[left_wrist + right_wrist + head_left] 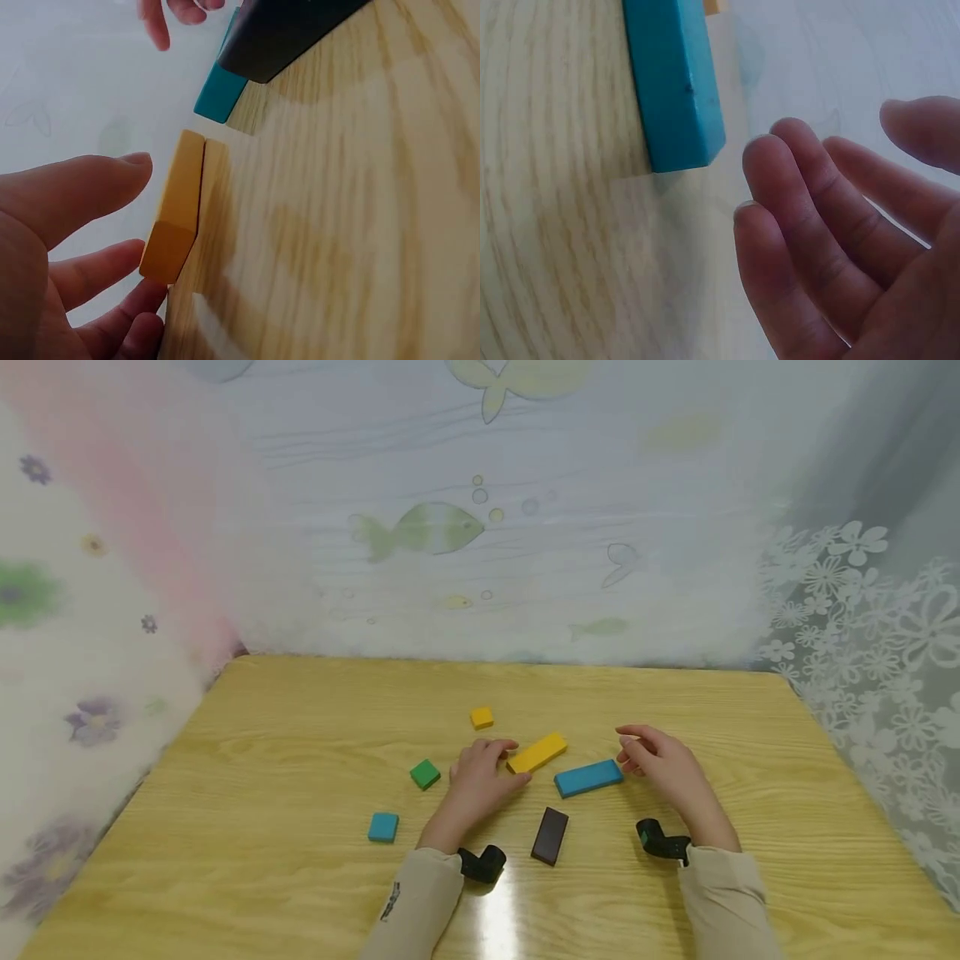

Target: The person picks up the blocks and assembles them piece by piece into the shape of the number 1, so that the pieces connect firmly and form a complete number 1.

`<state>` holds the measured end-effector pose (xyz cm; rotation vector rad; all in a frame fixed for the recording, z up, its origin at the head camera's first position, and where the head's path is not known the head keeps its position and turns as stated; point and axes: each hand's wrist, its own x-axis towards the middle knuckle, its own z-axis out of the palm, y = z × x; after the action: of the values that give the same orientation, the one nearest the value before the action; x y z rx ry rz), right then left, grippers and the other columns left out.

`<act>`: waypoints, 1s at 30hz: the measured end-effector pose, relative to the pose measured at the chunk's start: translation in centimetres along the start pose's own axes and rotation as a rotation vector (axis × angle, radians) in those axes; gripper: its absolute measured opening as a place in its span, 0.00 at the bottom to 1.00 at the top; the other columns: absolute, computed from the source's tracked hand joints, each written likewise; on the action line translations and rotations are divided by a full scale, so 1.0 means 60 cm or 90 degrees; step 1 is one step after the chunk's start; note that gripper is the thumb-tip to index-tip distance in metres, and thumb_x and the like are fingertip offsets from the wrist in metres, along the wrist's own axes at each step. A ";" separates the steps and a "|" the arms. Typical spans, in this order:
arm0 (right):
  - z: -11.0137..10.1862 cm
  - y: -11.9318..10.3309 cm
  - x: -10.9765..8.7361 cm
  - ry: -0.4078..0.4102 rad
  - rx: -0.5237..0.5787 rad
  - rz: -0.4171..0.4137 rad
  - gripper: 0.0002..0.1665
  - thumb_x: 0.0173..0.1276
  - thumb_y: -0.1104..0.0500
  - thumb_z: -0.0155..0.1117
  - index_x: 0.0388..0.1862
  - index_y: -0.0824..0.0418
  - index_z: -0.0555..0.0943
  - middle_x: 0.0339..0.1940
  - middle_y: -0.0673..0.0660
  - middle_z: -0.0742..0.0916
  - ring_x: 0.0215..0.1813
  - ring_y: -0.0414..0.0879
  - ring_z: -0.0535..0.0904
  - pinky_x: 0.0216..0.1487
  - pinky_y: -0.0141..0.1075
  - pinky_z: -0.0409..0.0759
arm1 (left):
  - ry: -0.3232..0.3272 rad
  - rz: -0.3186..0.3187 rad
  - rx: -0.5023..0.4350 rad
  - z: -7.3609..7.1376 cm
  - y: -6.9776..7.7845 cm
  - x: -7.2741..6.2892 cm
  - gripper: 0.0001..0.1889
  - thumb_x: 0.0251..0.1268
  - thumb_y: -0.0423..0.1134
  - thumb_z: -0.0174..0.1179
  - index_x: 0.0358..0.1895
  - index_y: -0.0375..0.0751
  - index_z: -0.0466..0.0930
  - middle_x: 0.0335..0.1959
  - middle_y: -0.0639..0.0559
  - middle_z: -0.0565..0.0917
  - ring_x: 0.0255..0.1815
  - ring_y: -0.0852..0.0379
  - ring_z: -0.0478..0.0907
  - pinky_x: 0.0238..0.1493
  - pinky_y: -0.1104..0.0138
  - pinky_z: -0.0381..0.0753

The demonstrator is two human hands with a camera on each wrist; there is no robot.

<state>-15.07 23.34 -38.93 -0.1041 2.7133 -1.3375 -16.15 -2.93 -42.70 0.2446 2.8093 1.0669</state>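
Note:
A long yellow block [538, 753] lies at a slant on the table. My left hand [480, 781] is at its left end with thumb and fingers spread. In the left wrist view the thumb stands off the yellow block [176, 195]; the index fingertip is at its near end, whether touching I cannot tell. To the right lies a long blue block [588, 778]. Beside its right end hovers my right hand [667, 768], fingers loosely bent and holding nothing. The right wrist view shows a gap between the fingertips and the blue block [675, 90].
Nearer the front lies a dark brown block [550, 837], between the two forearms. Small square blocks lie to the left: a yellow one [482, 718], a green one [425, 774] and a blue one [383, 827]. A fish-patterned curtain [420, 577] hangs along the table's back edge.

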 end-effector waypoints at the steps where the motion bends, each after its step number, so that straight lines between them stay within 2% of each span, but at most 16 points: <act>1: 0.002 0.000 0.001 -0.005 -0.004 0.002 0.29 0.69 0.44 0.45 0.60 0.61 0.67 0.36 0.58 0.81 0.37 0.49 0.79 0.40 0.43 0.75 | 0.000 0.002 0.008 0.002 0.000 0.000 0.27 0.51 0.58 0.60 0.55 0.57 0.71 0.50 0.55 0.69 0.50 0.51 0.62 0.41 0.57 0.55; 6: 0.004 0.000 0.002 -0.021 -0.021 0.007 0.29 0.69 0.42 0.44 0.59 0.61 0.69 0.35 0.57 0.81 0.36 0.48 0.78 0.40 0.42 0.74 | 0.010 0.017 0.056 0.012 0.010 0.003 0.25 0.50 0.59 0.60 0.53 0.58 0.72 0.48 0.55 0.68 0.47 0.52 0.60 0.39 0.57 0.53; 12: 0.018 -0.005 0.002 -0.070 -0.017 0.008 0.28 0.69 0.44 0.46 0.57 0.62 0.70 0.34 0.56 0.81 0.34 0.48 0.78 0.39 0.41 0.74 | 0.032 0.009 0.093 0.016 0.014 -0.003 0.18 0.51 0.52 0.63 0.47 0.56 0.75 0.42 0.55 0.68 0.44 0.52 0.60 0.37 0.57 0.53; 19: 0.023 -0.023 0.004 -0.099 -0.030 0.005 0.24 0.68 0.45 0.48 0.52 0.62 0.73 0.29 0.55 0.81 0.30 0.49 0.77 0.36 0.40 0.75 | 0.036 0.009 0.083 0.008 0.012 -0.006 0.18 0.51 0.51 0.62 0.45 0.52 0.74 0.42 0.54 0.68 0.44 0.51 0.60 0.37 0.57 0.53; 25: 0.027 -0.036 0.001 -0.164 -0.048 -0.001 0.21 0.68 0.46 0.48 0.46 0.62 0.75 0.24 0.54 0.82 0.28 0.49 0.77 0.34 0.41 0.74 | 0.035 0.008 0.094 0.008 0.010 -0.003 0.20 0.49 0.56 0.63 0.44 0.53 0.74 0.39 0.55 0.67 0.42 0.52 0.60 0.35 0.58 0.53; 30: 0.036 -0.037 -0.005 -0.220 -0.019 0.002 0.20 0.68 0.47 0.50 0.44 0.62 0.76 0.23 0.55 0.82 0.28 0.49 0.78 0.32 0.39 0.76 | 0.034 0.021 0.091 0.010 0.008 -0.002 0.20 0.49 0.56 0.63 0.43 0.52 0.74 0.39 0.55 0.68 0.41 0.52 0.61 0.36 0.58 0.54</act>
<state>-14.45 20.32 -38.47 -0.3038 2.4406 -1.1542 -15.91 -2.20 -42.82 0.2817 2.9426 0.8919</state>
